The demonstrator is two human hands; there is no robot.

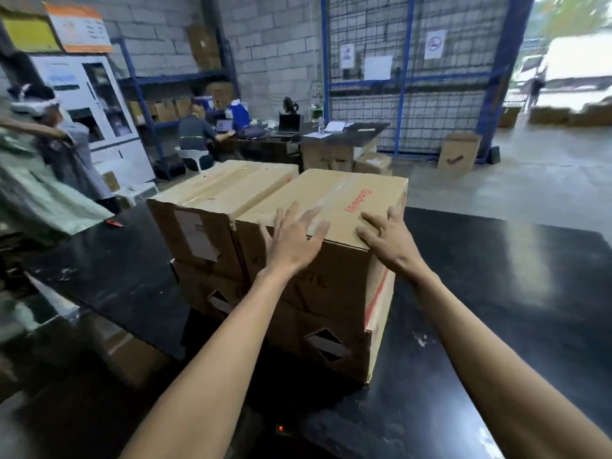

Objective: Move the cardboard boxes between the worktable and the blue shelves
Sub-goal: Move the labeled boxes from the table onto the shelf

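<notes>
Two tall cardboard boxes stand side by side on the black worktable. The nearer, right box has red print on its taped top and diamond cut-outs low on its front. The left box stands just behind and beside it. My left hand reaches with spread straight fingers over the near top edge of the right box. With fingers spread, my right hand rests on the box's top near its right front corner. Neither hand grips anything. Blue shelves with more boxes stand at the back left.
A person with a headset stands at the left by the table's edge. Another person sits at a far desk with laptops. Loose boxes stand on the floor by a blue mesh fence. More cardboard lies under the table at left.
</notes>
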